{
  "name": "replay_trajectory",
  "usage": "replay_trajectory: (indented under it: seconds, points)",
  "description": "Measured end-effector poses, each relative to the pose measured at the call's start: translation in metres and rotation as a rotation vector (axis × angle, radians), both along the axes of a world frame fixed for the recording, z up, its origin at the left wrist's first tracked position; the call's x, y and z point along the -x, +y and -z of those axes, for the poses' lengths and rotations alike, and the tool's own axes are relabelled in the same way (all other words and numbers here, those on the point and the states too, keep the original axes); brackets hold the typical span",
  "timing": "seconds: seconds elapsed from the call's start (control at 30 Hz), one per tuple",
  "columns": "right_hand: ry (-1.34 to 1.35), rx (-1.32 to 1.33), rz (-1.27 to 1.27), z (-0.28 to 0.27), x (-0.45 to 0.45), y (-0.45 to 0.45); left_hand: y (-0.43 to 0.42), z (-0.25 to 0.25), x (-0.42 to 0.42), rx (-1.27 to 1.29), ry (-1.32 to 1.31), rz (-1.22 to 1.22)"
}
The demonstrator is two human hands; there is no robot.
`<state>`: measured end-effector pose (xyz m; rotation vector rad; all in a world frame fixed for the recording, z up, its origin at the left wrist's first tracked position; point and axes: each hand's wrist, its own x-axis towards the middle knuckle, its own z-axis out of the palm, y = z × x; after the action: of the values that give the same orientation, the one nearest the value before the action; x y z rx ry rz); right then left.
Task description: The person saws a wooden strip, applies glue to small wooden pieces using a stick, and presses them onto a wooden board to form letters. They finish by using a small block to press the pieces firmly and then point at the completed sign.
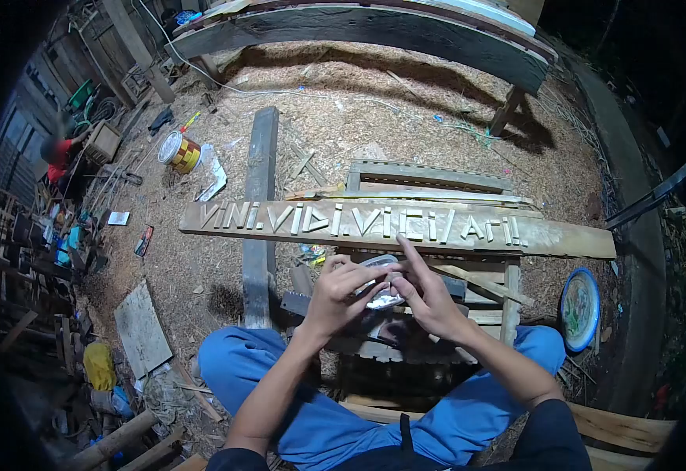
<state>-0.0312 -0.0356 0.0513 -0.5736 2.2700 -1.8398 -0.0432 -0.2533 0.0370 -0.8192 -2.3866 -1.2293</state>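
My left hand [341, 289] and my right hand [431, 300] meet over a clear plastic tub [382, 301] with white stuff in it. Fingertips of both hands are pinched close together around something too small to make out, while my right index finger points up and away. Just beyond them a long wooden board [563, 237] lies crosswise, bearing raised letters made of pale wood strips [311, 220]. My hands partly cover the tub, and a saw blade [296, 304] shows left of it.
A dark beam [258, 177] runs beneath the board. Farther left stand a yellow-and-red bucket [186, 157] and a person in a red top [59, 159]. A blue-rimmed basin [596, 310] is at right. A long bench [359, 30] spans the back, over ground strewn with wood shavings.
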Motion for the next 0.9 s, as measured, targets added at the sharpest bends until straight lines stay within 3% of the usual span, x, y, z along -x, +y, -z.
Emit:
replay_trajectory:
  seconds: [0.17,0.23,0.27,0.5,0.9]
  points:
    - [0.238,-0.243,0.071,0.007,0.01,0.01,-0.013,0.003,0.001,-0.074,-0.053,-0.135]
    - [0.662,-0.526,0.076,0.018,0.017,0.011,-0.019,0.003,-0.001,-0.045,-0.226,-0.239]
    - [0.673,-0.542,0.086,0.024,0.015,0.007,-0.021,0.01,-0.002,-0.102,-0.338,-0.262]
    - [0.736,-0.757,-0.063,0.037,0.016,-0.009,-0.04,0.023,-0.011,-0.203,-0.485,-0.377]
    - [0.772,-0.822,-0.034,0.036,0.017,-0.012,-0.051,0.032,-0.015,-0.33,-0.438,-0.383]
